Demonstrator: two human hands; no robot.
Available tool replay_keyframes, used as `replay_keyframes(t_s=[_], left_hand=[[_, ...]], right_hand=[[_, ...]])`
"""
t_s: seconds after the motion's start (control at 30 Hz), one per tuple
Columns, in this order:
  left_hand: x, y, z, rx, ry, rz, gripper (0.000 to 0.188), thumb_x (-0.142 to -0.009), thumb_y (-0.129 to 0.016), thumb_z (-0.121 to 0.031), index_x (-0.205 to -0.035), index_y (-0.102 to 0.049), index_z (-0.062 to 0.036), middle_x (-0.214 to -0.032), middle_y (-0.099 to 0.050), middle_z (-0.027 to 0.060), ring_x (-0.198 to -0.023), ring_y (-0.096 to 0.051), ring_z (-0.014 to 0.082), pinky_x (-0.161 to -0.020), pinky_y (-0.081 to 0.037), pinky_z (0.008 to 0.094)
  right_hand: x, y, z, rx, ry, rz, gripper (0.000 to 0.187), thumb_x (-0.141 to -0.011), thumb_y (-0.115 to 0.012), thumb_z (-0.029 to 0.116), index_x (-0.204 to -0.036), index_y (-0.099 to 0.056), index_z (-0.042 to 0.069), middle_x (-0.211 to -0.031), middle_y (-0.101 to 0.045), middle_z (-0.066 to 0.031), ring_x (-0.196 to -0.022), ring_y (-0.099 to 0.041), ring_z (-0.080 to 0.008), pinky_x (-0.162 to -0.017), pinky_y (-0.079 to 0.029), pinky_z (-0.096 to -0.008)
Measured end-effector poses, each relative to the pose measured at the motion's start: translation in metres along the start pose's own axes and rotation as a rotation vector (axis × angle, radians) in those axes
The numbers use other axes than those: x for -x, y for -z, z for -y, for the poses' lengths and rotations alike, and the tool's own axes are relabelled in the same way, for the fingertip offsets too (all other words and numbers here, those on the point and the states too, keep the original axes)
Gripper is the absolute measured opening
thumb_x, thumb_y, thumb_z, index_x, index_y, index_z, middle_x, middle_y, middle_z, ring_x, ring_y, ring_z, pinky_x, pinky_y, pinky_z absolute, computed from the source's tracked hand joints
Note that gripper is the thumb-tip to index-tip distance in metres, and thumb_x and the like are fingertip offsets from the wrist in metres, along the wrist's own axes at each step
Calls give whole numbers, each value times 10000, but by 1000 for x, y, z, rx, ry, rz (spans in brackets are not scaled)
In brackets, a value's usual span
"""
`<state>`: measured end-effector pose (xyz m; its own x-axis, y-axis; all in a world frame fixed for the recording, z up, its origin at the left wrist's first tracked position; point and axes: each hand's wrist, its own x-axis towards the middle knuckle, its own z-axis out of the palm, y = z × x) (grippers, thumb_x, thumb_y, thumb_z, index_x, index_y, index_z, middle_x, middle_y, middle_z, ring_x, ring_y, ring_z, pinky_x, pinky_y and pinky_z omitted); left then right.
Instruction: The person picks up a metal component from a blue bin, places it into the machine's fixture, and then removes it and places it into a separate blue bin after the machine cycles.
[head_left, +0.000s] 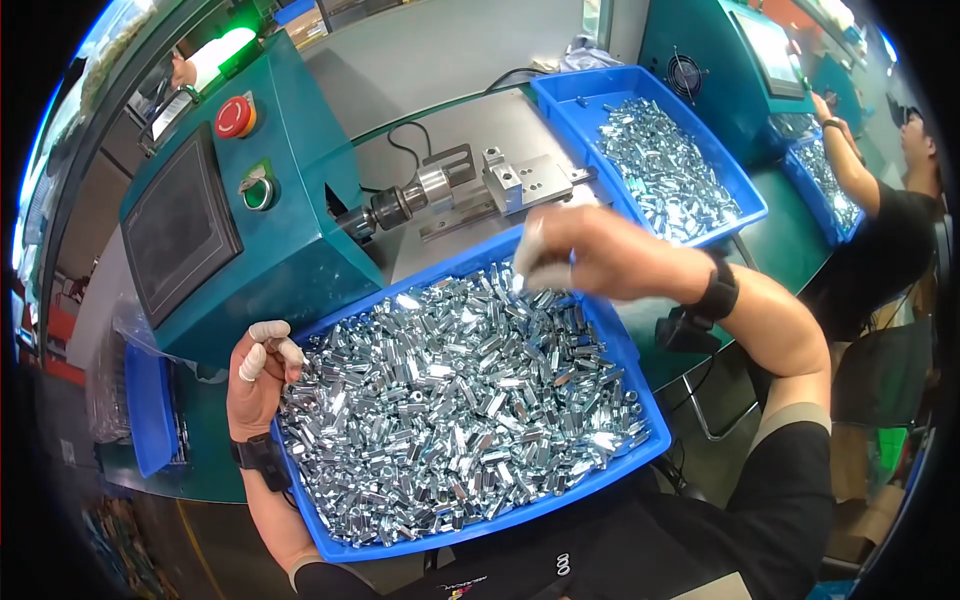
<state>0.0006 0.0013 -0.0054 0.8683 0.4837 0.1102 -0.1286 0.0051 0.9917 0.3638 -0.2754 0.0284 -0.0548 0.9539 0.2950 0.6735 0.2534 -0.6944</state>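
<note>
The blue bin (pixel 480 530) of shiny hex metal spacers (pixel 460 400) sat right under me. My left hand (pixel 262 375) rested at its left rim, taped fingers curled, maybe pinching a spacer; I couldn't tell. My right hand (pixel 590 255) hovered blurred over the far edge, fingers bent down, near the teal machine (pixel 260 230).

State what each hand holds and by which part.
Left hand pinches a small silver metal part between its fingertips at the blue tray edge; which end cannot be told. Right hand is blurred; any hold cannot be told.
</note>
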Motion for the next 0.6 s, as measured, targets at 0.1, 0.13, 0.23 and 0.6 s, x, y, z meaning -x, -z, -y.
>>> replay_keyframes(t_s=[0.1,0.13,0.23,0.6], left_hand=[[1,0,-2,10,9,5,474,-952,-602,-426,-1185,-587,-13,-859,-653,95,-718,-580,148,-642,-457,264],[-1,0,-3,10,9,10,473,-952,-603,-425,-1184,-588,-13,-862,-655,96,-718,-581,148,-646,-462,264],[-1,2,0,28,11,4,468,-952,-606,-418,-1183,-590,-11,-871,-661,101,-720,-586,148,-657,-473,266],[0,3,-1,66,33,24,460,-942,-629,-399,-1189,-593,-12,-896,-680,108,-728,-604,144,-673,-494,264]], right_hand=[[-18,19,-14,-44,-67,-292,96,-834,-726,46,-913,-673,30,-876,-652,-66,-794,-642,-178,-718,-509,-321],[-25,26,-20,-52,-119,-453,100,-835,-731,48,-917,-677,29,-863,-650,-57,-783,-631,-140,-712,-506,-302],[-39,32,-32,47,-135,-429,110,-830,-736,53,-921,-681,24,-863,-647,-58,-789,-623,-126,-722,-504,-280],[-60,39,-46,162,-102,-347,100,-810,-717,27,-900,-678,11,-865,-632,-75,-774,-614,-166,-714,-494,-286]])
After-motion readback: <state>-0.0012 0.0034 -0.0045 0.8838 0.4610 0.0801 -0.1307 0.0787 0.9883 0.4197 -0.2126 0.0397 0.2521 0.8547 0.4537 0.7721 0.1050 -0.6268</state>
